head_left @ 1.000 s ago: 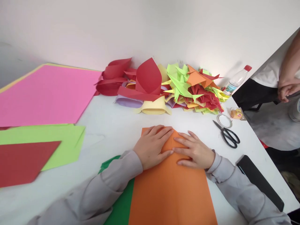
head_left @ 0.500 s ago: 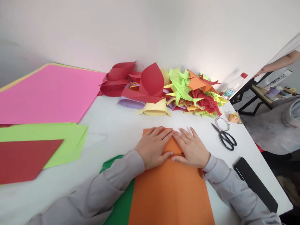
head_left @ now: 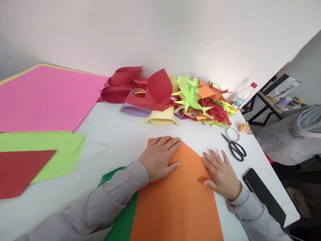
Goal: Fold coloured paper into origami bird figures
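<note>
A large orange sheet of paper (head_left: pixel 173 204) lies in front of me, with a faint crease down its middle. Its upper right edge slants from the top centre down to the right, as a corner folded in. My left hand (head_left: pixel 160 157) lies flat on the upper left of the sheet, fingers stretched, covering that corner. At the slanted right edge, my right hand (head_left: pixel 222 172) touches the paper with its fingertips, fingers apart. Under the orange sheet and my left forearm, green paper (head_left: pixel 126 217) shows on the left side.
Pink paper (head_left: pixel 50 100), light green paper (head_left: pixel 70 157) and red paper (head_left: pixel 22 172) lie left. Along the wall are red paper rolls (head_left: pixel 159 87) and folded paper shapes (head_left: pixel 194 97). Right: bottle (head_left: pixel 242 97), tape roll (head_left: pixel 232 134), scissors (head_left: pixel 234 147), black case (head_left: pixel 264 197), a person's grey clothing (head_left: pixel 278 134).
My right hand has moved right and slightly down, away from my left hand, to the sheet's slanted edge. My left hand stays on the upper left. The view has shifted slightly.
</note>
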`<state>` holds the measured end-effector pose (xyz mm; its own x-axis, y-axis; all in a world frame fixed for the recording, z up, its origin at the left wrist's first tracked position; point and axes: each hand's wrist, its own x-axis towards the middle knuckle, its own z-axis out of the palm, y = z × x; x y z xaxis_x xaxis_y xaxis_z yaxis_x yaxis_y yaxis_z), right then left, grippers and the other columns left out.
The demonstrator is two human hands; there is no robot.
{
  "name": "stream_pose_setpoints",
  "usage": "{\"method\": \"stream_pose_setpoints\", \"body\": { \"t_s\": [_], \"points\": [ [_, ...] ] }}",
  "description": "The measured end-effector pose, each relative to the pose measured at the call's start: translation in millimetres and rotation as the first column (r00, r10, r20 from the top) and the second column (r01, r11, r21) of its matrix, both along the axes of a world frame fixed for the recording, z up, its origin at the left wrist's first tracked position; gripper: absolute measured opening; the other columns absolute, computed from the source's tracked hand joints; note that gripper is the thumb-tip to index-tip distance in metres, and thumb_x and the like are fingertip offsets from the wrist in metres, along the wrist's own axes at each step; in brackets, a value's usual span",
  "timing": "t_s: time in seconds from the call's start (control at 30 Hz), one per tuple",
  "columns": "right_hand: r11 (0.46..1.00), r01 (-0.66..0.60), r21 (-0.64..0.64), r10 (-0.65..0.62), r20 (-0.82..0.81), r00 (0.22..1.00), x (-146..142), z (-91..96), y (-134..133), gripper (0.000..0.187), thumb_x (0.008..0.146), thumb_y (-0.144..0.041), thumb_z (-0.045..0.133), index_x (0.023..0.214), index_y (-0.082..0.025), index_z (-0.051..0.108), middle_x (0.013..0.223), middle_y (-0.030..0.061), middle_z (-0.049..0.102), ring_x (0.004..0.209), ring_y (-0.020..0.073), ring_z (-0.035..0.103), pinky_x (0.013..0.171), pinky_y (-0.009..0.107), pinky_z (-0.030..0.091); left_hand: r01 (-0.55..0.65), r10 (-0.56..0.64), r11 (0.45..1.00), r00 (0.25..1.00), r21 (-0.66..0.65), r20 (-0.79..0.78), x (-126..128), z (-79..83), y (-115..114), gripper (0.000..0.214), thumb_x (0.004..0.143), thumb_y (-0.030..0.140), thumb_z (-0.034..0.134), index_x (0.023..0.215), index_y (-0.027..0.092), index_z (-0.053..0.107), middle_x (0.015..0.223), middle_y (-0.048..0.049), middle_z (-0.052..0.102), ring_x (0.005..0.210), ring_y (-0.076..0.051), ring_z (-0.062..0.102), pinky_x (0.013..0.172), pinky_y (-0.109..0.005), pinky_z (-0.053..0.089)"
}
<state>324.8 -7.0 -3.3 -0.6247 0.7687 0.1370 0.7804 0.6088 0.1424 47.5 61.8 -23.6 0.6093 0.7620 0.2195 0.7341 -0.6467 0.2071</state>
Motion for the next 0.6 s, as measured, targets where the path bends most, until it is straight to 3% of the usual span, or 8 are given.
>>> {"method": "stream_pose_setpoints", "body": {
  "t_s": [0.17, 0.4, 0.5, 0.6],
  "points": [
    [0.999, -0.002, 0.037, 0.005, -0.083, 0.997, 6, 4.0, 0, 0.06, 0.094, -0.059, 0.028, 0.122, -0.016, 0.059, 0.136, 0.0132, 0.053, 0.136, 0.0323, 0.033, 0.11, 0.059, 0.019, -0.009, 0.009, 1.0, 1.0, 0.008, 0.0, 0, 2.1, 0, 0.059, 0.082, 0.047, 0.049, 0.134, 0.018, 0.048, 0.14, -0.0085, 0.051, 0.123, -0.031, 0.042, 0.102, -0.045, 0.03],
    [0.997, 0.057, -0.043, -0.059, -0.059, 0.997, -51, 24.4, 48, 0.055, 0.094, -0.054, 0.038, 0.134, -0.017, 0.049, 0.142, 0.0137, 0.046, 0.133, 0.0323, 0.036, 0.107, 0.056, 0.027, -0.007, 0.007, 1.0, 1.0, 0.02, 0.012, 2, 5.1, -2, 0.058, 0.081, 0.048, 0.05, 0.131, 0.018, 0.05, 0.139, -0.0088, 0.052, 0.121, -0.031, 0.043, 0.101, -0.046, 0.031],
    [0.998, 0.052, -0.038, -0.053, -0.04, 0.998, -67, 19.3, 64, 0.048, 0.094, -0.051, 0.041, 0.129, -0.022, 0.054, 0.141, 0.0134, 0.048, 0.132, 0.0331, 0.037, 0.105, 0.06, 0.028, -0.015, 0.015, 1.0, 1.0, 0.027, 0.016, 4, 6.2, -2, 0.059, 0.079, 0.046, 0.053, 0.13, 0.017, 0.051, 0.136, -0.0103, 0.054, 0.119, -0.032, 0.044, 0.1, -0.047, 0.032],
    [1.0, 0.006, 0.007, -0.006, -0.024, 1.0, -72, 7.6, 68, 0.051, 0.093, -0.053, 0.043, 0.129, -0.019, 0.055, 0.136, 0.0152, 0.052, 0.13, 0.0322, 0.04, 0.106, 0.06, 0.028, -0.016, 0.014, 0.999, 1.0, 0.047, 0.025, 6, 8.1, -2, 0.057, 0.078, 0.045, 0.053, 0.127, 0.017, 0.053, 0.132, -0.0107, 0.056, 0.115, -0.031, 0.046, 0.098, -0.047, 0.034]
  ]
}}
